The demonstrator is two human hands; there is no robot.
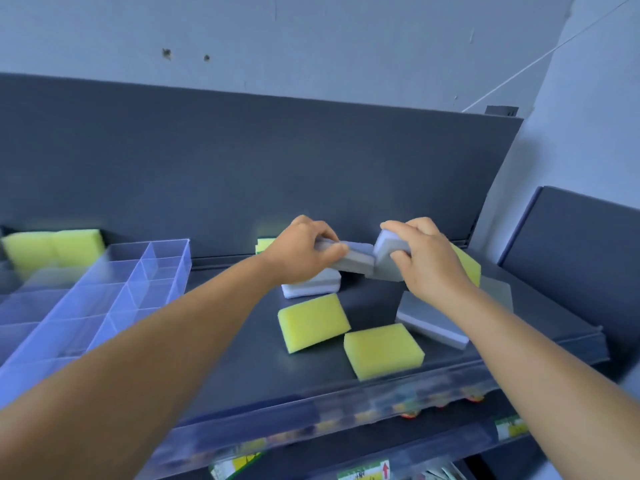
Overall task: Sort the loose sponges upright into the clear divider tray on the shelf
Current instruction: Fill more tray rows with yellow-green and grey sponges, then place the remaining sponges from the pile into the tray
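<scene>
While above the shelf [242, 358], left hand [298, 252] grip holding grey sponge [356, 259], right hand [427, 259] grip holding second grey sponge [388, 242], corners touching

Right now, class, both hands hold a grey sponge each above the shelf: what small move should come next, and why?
Probably carry the left hand and its grey sponge leftward to the clear divider tray and stand it upright in a near compartment. The compartments in view look empty, the right hand already grips a second grey sponge, and the left hand is nearer the tray.
</scene>
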